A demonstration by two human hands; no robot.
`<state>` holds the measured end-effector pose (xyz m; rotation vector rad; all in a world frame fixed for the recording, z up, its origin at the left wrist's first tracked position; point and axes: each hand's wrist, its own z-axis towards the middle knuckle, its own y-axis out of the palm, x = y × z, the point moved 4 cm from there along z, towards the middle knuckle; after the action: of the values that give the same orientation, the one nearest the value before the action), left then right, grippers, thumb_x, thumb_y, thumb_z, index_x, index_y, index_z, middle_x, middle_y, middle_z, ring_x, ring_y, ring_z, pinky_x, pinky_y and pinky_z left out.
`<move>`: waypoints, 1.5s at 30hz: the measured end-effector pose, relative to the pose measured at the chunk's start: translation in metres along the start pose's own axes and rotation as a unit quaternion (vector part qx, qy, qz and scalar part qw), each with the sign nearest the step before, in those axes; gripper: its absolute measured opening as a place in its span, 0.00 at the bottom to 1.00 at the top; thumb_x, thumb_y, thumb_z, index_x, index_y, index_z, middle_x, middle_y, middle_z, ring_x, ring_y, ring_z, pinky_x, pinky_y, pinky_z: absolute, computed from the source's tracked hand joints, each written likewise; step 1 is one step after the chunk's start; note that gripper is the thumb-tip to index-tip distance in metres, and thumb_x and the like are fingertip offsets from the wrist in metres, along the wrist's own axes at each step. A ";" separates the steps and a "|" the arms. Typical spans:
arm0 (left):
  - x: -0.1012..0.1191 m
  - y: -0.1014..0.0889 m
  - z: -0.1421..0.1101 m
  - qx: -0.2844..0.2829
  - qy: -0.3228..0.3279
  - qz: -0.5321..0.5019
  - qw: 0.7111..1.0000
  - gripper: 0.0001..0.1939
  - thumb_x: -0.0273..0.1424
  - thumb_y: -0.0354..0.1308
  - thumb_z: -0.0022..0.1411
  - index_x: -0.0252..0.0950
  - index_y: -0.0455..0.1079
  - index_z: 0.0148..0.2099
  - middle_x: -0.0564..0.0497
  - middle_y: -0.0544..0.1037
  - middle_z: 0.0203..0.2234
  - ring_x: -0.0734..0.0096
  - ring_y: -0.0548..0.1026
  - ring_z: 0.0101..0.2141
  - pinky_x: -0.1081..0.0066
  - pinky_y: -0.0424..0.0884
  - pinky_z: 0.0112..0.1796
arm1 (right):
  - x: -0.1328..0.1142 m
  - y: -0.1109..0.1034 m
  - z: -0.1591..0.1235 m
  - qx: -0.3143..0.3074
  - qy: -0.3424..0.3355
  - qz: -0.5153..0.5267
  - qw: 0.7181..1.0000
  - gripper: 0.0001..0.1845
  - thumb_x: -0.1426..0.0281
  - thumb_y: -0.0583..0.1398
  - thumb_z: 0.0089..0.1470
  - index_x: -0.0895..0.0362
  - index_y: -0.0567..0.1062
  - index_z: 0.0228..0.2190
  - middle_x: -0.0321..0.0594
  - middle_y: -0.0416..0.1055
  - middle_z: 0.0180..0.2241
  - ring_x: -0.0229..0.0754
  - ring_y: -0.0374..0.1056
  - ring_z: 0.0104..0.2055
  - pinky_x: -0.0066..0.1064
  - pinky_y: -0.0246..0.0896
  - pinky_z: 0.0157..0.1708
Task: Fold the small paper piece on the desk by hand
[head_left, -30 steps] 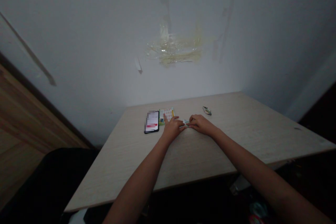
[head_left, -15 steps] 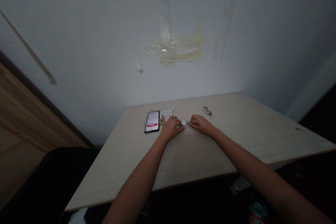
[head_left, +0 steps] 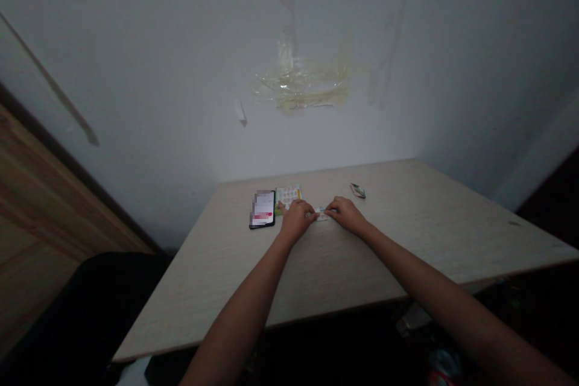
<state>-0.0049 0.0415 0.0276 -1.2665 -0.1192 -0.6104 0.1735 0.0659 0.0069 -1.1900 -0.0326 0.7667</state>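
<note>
Pale paper piece (head_left: 322, 216) with green print, low on the tabletop (head_left: 335, 265) in the head view, right between both hands. Left hand (head_left: 295, 220) clamped on one end, thumb and fingertips together; right hand (head_left: 347, 215) pinching the opposite end. Exact finger overlap too small to tell. Printed sheet (head_left: 289, 194) just past the left hand, phone (head_left: 263, 210) off to its left, small folded bit (head_left: 357, 191) beyond the right hand. To do it well, probably: pin one end lightly, work the other with fingertips, edges lined up, no tugging on thin stuff.
</note>
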 end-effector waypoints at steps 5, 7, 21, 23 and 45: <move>0.003 0.002 0.002 0.018 -0.016 0.026 0.999 0.07 0.37 0.62 0.61 0.42 0.79 0.35 0.49 0.80 0.47 0.54 0.69 0.53 0.37 0.40 0.63 | 0.002 0.003 0.002 0.002 0.051 0.004 0.999 0.11 0.64 0.62 0.58 0.56 0.82 0.35 0.43 0.76 0.34 0.43 0.69 0.39 0.31 0.58 0.42; 0.003 0.003 0.003 0.025 -0.020 0.038 0.999 0.07 0.37 0.62 0.61 0.43 0.79 0.35 0.50 0.78 0.49 0.55 0.68 0.54 0.38 0.42 0.63 | 0.002 0.003 0.002 0.001 0.065 0.003 0.998 0.11 0.64 0.62 0.58 0.56 0.83 0.35 0.43 0.76 0.34 0.44 0.69 0.40 0.31 0.57 0.42; 0.001 0.008 0.007 0.022 -0.051 0.034 0.998 0.07 0.38 0.63 0.60 0.44 0.79 0.33 0.54 0.74 0.54 0.54 0.65 0.56 0.37 0.45 0.61 | 0.003 0.005 0.004 0.011 0.105 0.017 0.994 0.09 0.64 0.64 0.54 0.55 0.83 0.33 0.44 0.78 0.35 0.46 0.70 0.42 0.32 0.58 0.42; 0.000 0.008 0.007 0.015 -0.057 0.030 0.998 0.07 0.38 0.63 0.60 0.44 0.79 0.33 0.54 0.73 0.56 0.54 0.64 0.57 0.36 0.45 0.61 | 0.006 0.006 0.004 0.018 0.112 0.033 0.993 0.08 0.64 0.65 0.53 0.55 0.82 0.32 0.43 0.78 0.34 0.46 0.70 0.40 0.32 0.59 0.41; -0.001 0.015 0.003 -0.015 0.030 0.020 0.999 0.10 0.36 0.56 0.65 0.51 0.77 0.44 0.56 0.79 0.51 0.53 0.62 0.62 0.26 0.22 0.56 | -0.002 -0.001 -0.004 0.042 -0.013 0.006 0.999 0.07 0.69 0.63 0.55 0.54 0.82 0.33 0.42 0.76 0.35 0.45 0.67 0.44 0.35 0.58 0.47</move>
<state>0.0027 0.0470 0.0152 -1.2761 -0.0358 -0.6171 0.1742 0.0614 0.0064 -1.1024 -0.0139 0.7871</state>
